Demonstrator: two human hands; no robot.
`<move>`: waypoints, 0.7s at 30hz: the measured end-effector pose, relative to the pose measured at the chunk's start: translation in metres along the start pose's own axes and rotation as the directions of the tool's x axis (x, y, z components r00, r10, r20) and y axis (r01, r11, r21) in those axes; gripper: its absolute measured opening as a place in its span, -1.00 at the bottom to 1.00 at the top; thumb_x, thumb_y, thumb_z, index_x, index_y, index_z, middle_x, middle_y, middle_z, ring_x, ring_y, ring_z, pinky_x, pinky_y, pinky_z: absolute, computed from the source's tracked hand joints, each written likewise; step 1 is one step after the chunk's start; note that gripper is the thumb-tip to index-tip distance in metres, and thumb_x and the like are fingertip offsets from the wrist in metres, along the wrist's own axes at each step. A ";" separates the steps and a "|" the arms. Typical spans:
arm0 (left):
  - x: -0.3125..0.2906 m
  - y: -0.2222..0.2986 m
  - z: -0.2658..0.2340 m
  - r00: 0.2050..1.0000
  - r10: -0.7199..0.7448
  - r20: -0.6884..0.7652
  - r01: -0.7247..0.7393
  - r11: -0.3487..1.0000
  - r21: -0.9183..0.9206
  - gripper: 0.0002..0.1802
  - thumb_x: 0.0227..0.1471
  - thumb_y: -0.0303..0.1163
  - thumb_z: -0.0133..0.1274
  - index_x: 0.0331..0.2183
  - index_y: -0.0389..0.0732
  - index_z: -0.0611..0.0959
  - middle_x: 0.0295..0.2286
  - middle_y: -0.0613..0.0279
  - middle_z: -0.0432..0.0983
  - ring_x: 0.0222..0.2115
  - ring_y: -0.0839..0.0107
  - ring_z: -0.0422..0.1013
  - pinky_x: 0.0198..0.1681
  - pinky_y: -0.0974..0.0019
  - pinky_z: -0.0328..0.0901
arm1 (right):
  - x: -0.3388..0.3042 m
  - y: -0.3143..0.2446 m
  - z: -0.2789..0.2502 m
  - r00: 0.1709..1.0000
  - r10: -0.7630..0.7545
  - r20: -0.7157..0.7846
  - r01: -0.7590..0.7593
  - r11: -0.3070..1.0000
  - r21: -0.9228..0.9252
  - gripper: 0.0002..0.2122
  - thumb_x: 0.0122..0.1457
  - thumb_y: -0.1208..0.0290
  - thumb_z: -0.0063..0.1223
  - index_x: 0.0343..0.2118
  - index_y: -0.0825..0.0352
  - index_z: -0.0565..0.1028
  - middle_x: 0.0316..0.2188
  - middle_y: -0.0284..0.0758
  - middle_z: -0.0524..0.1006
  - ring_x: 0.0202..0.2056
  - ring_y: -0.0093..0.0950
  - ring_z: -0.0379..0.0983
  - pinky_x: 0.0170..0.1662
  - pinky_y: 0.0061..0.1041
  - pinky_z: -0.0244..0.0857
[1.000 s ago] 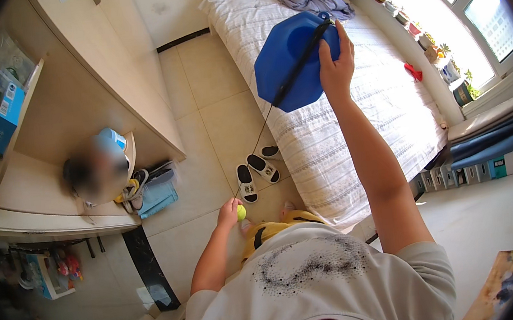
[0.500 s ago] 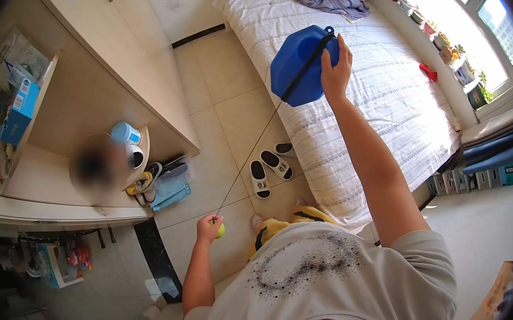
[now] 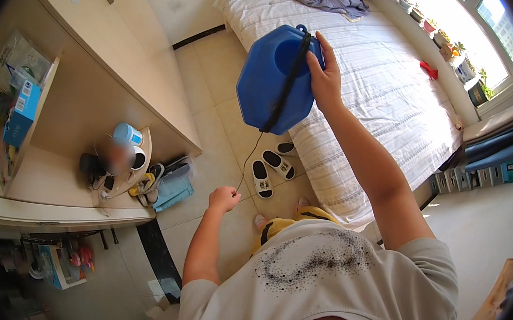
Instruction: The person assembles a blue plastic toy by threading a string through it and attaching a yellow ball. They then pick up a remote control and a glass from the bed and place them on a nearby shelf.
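My right hand (image 3: 326,74) grips the right edge of a blue octagonal tennis trainer base (image 3: 255,88) with a round hollow in its face. The base is held up in the air between the bed and the cupboard. Black cord (image 3: 287,91) is wound across it in a thick band. From its lower end a thin stretch of cord (image 3: 246,164) hangs in a slack curve to my left hand (image 3: 224,199), which is closed with the cord at its fingers. The yellow-green ball is out of sight.
A bed (image 3: 364,117) with a striped white cover stands at the right, potted plants (image 3: 480,91) along the windowsill. Slippers (image 3: 261,178) lie on the tiled floor (image 3: 212,124). An open cupboard (image 3: 118,93) with shelves is at the left, shoes (image 3: 149,180) beside it.
The base has moved left and looks larger. My left hand has come up and right, nearer to it. The cord has gone from taut to slack, and the ball is no longer visible.
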State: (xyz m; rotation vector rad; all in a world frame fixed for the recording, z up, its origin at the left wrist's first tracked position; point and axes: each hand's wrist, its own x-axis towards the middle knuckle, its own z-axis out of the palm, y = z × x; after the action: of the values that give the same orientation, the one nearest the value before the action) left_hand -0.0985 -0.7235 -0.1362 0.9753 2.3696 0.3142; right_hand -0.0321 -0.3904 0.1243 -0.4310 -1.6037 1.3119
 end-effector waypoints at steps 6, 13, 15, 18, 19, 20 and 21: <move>0.002 0.016 0.001 0.997 0.079 -0.002 -0.079 0.996 0.029 -0.73 -0.13 -0.11 0.05 -0.50 -0.08 0.65 -0.44 0.18 0.55 -0.35 0.18 0.45 -0.31 0.13 0.35 | 0.006 0.001 -0.011 1.000 -0.007 -0.006 0.007 1.000 0.004 -0.56 0.18 0.44 -0.04 0.15 0.25 0.24 -0.04 -0.32 0.37 -0.06 -0.56 0.29 0.04 -0.61 0.13; -0.012 -0.004 0.014 0.997 -0.052 0.054 0.050 0.999 0.021 -0.74 -0.12 -0.11 0.05 -0.52 -0.08 0.65 -0.44 0.16 0.54 -0.36 0.16 0.45 -0.32 0.13 0.35 | 0.010 0.011 -0.012 0.994 -0.107 -0.008 0.103 0.975 -0.195 -0.56 0.18 0.44 -0.05 0.15 0.21 0.25 0.00 -0.30 0.37 -0.03 -0.54 0.29 0.05 -0.59 0.13; -0.016 -0.006 0.017 0.999 -0.040 0.029 0.040 0.999 0.006 -0.74 -0.12 -0.12 0.06 -0.52 -0.08 0.65 -0.45 0.15 0.54 -0.37 0.16 0.45 -0.32 0.13 0.36 | 0.006 0.011 -0.008 0.993 -0.115 0.004 0.113 0.968 -0.223 -0.55 0.19 0.44 -0.06 0.16 0.19 0.24 0.01 -0.29 0.36 -0.01 -0.52 0.28 0.07 -0.57 0.12; -0.016 -0.012 0.022 1.000 -0.030 0.003 0.030 1.000 -0.008 -0.74 -0.12 -0.11 0.06 -0.52 -0.08 0.65 -0.45 0.15 0.54 -0.38 0.15 0.45 -0.34 0.13 0.36 | 0.002 0.012 -0.003 0.998 -0.041 0.055 0.049 0.986 -0.160 -0.55 0.19 0.43 -0.06 0.17 0.19 0.23 0.03 -0.29 0.36 0.01 -0.49 0.28 0.09 -0.55 0.10; -0.016 -0.013 0.021 0.999 -0.032 0.004 0.032 0.999 -0.008 -0.74 -0.12 -0.11 0.06 -0.52 -0.08 0.65 -0.45 0.15 0.54 -0.38 0.15 0.45 -0.34 0.13 0.36 | 0.001 0.017 -0.002 0.997 -0.031 0.076 0.042 0.989 -0.141 -0.54 0.19 0.43 -0.06 0.17 0.19 0.22 0.04 -0.28 0.35 0.03 -0.49 0.27 0.11 -0.54 0.07; -0.016 -0.014 0.020 0.999 -0.034 0.006 0.034 0.999 -0.007 -0.74 -0.12 -0.11 0.05 -0.51 -0.08 0.65 -0.46 0.15 0.54 -0.39 0.15 0.45 -0.35 0.13 0.36 | 0.001 0.017 -0.001 0.996 -0.027 0.088 0.037 0.992 -0.117 -0.55 0.20 0.42 -0.07 0.18 0.19 0.22 0.05 -0.28 0.34 0.03 -0.49 0.26 0.12 -0.54 0.07; -0.016 -0.012 0.018 0.999 -0.036 0.008 0.036 0.999 -0.008 -0.74 -0.12 -0.11 0.05 -0.51 -0.08 0.65 -0.46 0.15 0.54 -0.39 0.15 0.45 -0.35 0.12 0.36 | 0.000 0.017 0.001 0.995 -0.022 0.102 0.032 0.995 -0.094 -0.55 0.20 0.42 -0.07 0.18 0.19 0.22 0.05 -0.28 0.34 0.03 -0.49 0.26 0.12 -0.54 0.07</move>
State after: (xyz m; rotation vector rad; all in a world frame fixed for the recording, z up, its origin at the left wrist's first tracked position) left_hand -0.0855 -0.7434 -0.1491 0.9280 2.3738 0.3052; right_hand -0.0380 -0.3857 0.1094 -0.4056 -1.7558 1.2567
